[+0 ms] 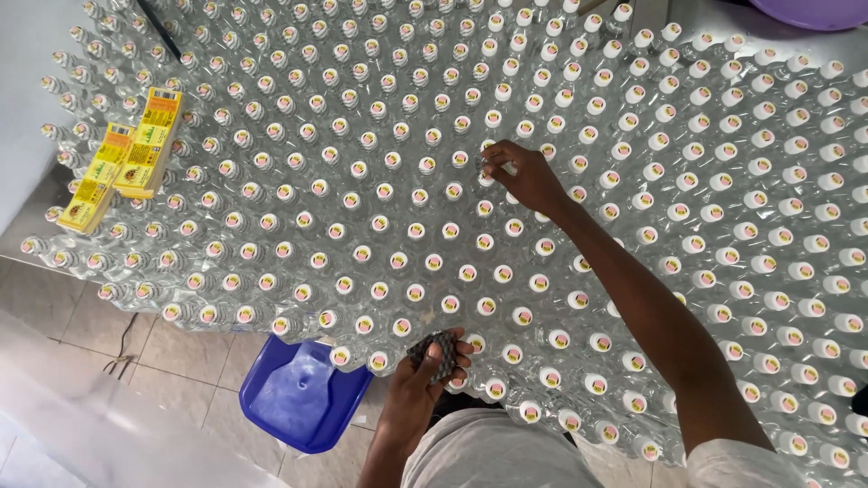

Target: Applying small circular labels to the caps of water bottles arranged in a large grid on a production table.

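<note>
Beige tiled floor (181, 357) near left; blue plastic bin (303, 393) on it. Pale grey surface (23, 108) far left. Purple basin (814, 11) far right. Even, bright light.

Three flat yellow boxes (127, 158) with orange ends lie overlapped in a slanted row on top of the bottle caps, well apart from the right hand (524, 176), far off to its left and above the left hand (432, 366).
</note>
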